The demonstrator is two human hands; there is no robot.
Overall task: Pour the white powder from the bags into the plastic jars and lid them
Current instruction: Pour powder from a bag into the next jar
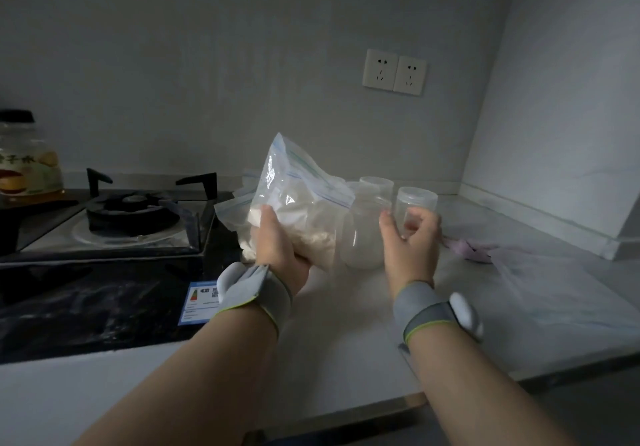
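A clear zip bag of white powder (298, 203) is lifted above the counter, its blue zip edge tilted toward the jars. My left hand (280, 241) grips the bag from below. Just right of the bag stands a clear plastic jar (363, 237) with some white powder in its bottom and no lid. My right hand (410, 241) hovers beside that jar with fingers loosely curled, holding nothing. Two more clear jars stand behind, one at the back (376, 186) and one to the right (417, 203).
A black gas stove (131, 217) fills the counter's left side, with a lidded bottle (27, 165) behind it. More plastic bags lie behind the held bag (239, 203) and at the right (554, 293). A pinkish cloth (467, 250) lies by the wall ledge. Wall sockets (394, 72) above.
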